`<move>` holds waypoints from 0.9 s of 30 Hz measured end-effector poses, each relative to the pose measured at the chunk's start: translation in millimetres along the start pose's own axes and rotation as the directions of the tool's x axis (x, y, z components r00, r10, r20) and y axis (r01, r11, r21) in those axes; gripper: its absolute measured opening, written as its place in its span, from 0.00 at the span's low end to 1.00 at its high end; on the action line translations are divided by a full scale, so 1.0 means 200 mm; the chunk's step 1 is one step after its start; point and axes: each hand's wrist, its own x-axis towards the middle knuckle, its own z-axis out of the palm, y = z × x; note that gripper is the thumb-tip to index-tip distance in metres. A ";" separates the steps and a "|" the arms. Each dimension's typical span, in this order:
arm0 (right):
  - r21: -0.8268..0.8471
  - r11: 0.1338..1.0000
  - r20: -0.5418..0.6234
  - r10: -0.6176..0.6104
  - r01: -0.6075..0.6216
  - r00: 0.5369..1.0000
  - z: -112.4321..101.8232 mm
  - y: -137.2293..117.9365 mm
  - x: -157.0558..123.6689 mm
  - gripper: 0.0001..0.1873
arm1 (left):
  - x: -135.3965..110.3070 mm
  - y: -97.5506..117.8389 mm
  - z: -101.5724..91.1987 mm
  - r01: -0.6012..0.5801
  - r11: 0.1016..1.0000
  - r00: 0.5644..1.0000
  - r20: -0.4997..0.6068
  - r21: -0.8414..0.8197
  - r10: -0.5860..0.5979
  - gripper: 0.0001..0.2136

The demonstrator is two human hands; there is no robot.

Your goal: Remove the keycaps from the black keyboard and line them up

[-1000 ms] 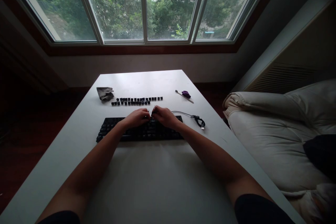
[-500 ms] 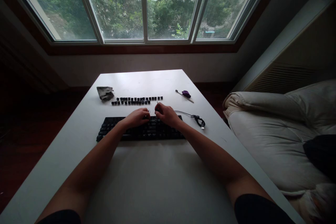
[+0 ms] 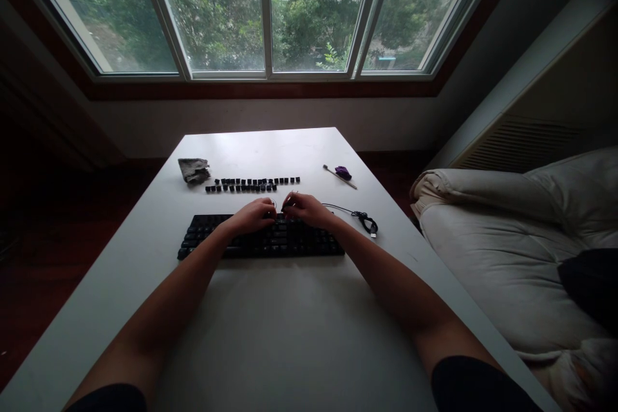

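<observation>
Black keyboard flat on white table, two rows of loose keycaps beyond. Person's left hand curled over its far edge, right hand just beside; what either grips, cannot tell. Such fingerwork likely wants the left steadying, the right moving squarely, untwisted.

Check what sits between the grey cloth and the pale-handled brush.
Two rows of black keycaps, seen in the head view. They lie on the white table, starting near the grey cloth and ending short of the brush.
</observation>
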 end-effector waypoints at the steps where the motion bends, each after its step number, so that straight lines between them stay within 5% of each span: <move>1: -0.039 0.999 0.027 -0.032 0.033 0.999 0.00 -0.01 0.00 0.06 | 0.00 0.00 0.00 0.000 1.000 1.000 0.002 -0.010 0.000 0.06; 9: -0.372 0.905 0.079 -0.191 0.206 0.978 0.04 -0.14 -0.05 0.06 | 0.02 -0.05 0.04 -0.026 0.999 1.000 -0.007 -0.025 0.026 0.07; 15: -0.504 0.850 0.053 -0.144 0.151 0.988 0.08 -0.19 -0.04 0.07 | 0.03 -0.05 0.04 -0.010 0.999 0.999 -0.036 -0.045 0.008 0.08; 20: -0.417 0.902 0.022 -0.116 0.114 0.993 0.08 -0.12 -0.02 0.06 | 0.01 -0.04 0.01 -0.017 0.997 1.000 0.005 -0.074 0.017 0.07; 27: -0.093 0.995 0.009 -0.026 0.026 1.000 -0.01 -0.03 0.01 0.06 | 0.01 -0.01 -0.01 0.005 0.997 1.000 0.031 -0.079 -0.002 0.07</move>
